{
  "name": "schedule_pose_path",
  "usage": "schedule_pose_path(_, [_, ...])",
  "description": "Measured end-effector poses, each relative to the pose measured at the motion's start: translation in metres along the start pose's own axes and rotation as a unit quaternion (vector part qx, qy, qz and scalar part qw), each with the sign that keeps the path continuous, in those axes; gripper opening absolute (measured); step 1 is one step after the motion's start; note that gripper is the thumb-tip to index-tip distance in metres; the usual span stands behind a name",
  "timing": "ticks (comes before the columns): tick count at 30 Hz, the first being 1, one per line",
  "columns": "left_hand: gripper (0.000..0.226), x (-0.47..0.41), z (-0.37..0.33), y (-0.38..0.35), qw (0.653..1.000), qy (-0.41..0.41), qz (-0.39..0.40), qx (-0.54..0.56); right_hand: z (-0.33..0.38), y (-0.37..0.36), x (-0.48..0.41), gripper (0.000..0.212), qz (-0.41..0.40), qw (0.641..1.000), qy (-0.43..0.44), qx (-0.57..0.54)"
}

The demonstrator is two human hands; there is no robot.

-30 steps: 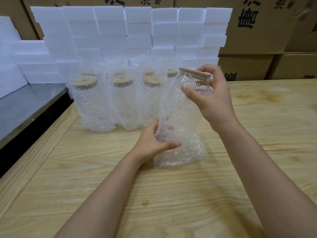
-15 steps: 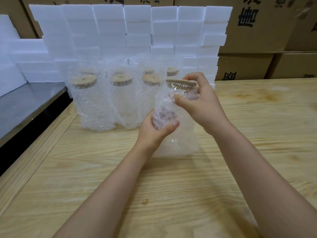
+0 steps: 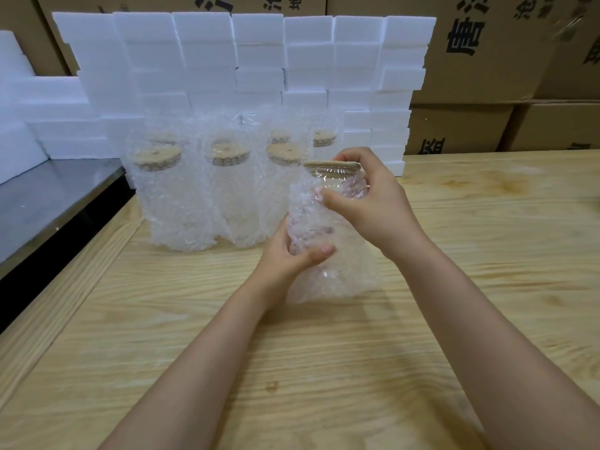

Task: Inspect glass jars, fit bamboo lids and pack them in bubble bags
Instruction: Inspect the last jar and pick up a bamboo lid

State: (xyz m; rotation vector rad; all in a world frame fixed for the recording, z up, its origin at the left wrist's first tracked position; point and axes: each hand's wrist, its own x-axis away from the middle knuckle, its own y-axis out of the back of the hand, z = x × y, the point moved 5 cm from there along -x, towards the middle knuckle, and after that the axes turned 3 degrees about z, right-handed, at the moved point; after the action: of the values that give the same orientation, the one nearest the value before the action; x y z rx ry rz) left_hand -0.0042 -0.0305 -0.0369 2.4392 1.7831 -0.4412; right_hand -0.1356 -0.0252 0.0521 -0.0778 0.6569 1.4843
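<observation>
A clear glass jar [image 3: 334,183] with a bamboo lid [image 3: 331,165] stands half inside a bubble bag [image 3: 344,274] on the wooden table [image 3: 292,368]. My left hand [image 3: 289,258] grips the bag around the jar's lower body from the left. My right hand [image 3: 367,203] holds the jar's neck just under the lid, thumb in front and fingers curled behind. Only the lid and the top of the glass stick out above the bag's rim.
Several bagged jars [image 3: 227,186] with bamboo lids stand in rows behind. A wall of white foam blocks [image 3: 253,60] rises beyond them, with cardboard boxes [image 3: 480,60] at the back right. A dark metal surface [image 3: 48,203] lies lower on the left.
The jar has sunk deeper into the bag and now sits upright on the table. My left hand slid up the bag's side. My right hand came down with the jar.
</observation>
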Motion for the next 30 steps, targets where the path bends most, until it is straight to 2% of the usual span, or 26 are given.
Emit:
schedule_pose_path(5, [0.068, 0.0, 0.001, 0.005, 0.999, -0.001, 0.008, -0.044, -0.001, 0.005, -0.002, 0.035, 0.001, 1.0, -0.003, -0.001])
schedule_pose_path(9, [0.062, 0.0, 0.003, 0.008, 0.999, 0.008, 0.001, -0.032, 0.003, 0.0, 0.0, 0.035, 0.013, 0.999, 0.012, 0.034])
schedule_pose_path(13, [0.071, -0.002, 0.004, 0.003, 1.0, 0.018, -0.014, 0.017, 0.008, -0.003, 0.001, 0.036, 0.035, 0.998, 0.028, 0.05])
schedule_pose_path(15, [0.076, -0.004, 0.003, 0.003, 0.999, 0.021, -0.026, 0.042, 0.01, -0.002, -0.002, 0.045, 0.066, 0.997, 0.019, 0.025])
schedule_pose_path(17, [0.083, -0.004, 0.001, 0.004, 0.997, 0.03, -0.04, 0.063, 0.009, 0.006, -0.004, 0.059, 0.099, 0.994, 0.001, -0.053])
schedule_pose_path(18, [0.087, -0.003, 0.0, 0.005, 0.996, 0.036, -0.041, 0.074, 0.009, 0.012, -0.005, 0.056, 0.113, 0.991, 0.001, -0.07])
schedule_pose_path(20, [0.09, -0.002, 0.001, 0.006, 0.995, 0.039, -0.029, 0.082, 0.01, 0.023, -0.005, 0.034, 0.117, 0.992, 0.03, -0.033])
schedule_pose_path(22, [0.091, -0.001, 0.0, 0.005, 0.996, 0.041, -0.021, 0.079, 0.009, 0.031, -0.006, 0.022, 0.082, 0.995, 0.051, 0.002])
schedule_pose_path(24, [0.093, 0.002, 0.0, 0.004, 0.997, 0.05, -0.011, 0.058, 0.008, 0.036, -0.007, 0.018, 0.032, 0.998, 0.056, -0.009])
schedule_pose_path(26, [0.083, 0.003, 0.006, 0.004, 0.997, 0.067, 0.006, 0.029, 0.009, 0.041, -0.008, 0.015, -0.015, 0.997, 0.059, -0.048])
schedule_pose_path(29, [0.043, 0.005, 0.015, 0.002, 0.996, 0.084, 0.012, 0.037, 0.013, 0.048, -0.008, 0.015, -0.073, 0.99, 0.081, -0.084])
schedule_pose_path(30, [0.037, 0.006, 0.015, 0.001, 0.995, 0.087, 0.016, 0.047, 0.014, 0.048, -0.008, 0.014, -0.083, 0.989, 0.088, -0.087])
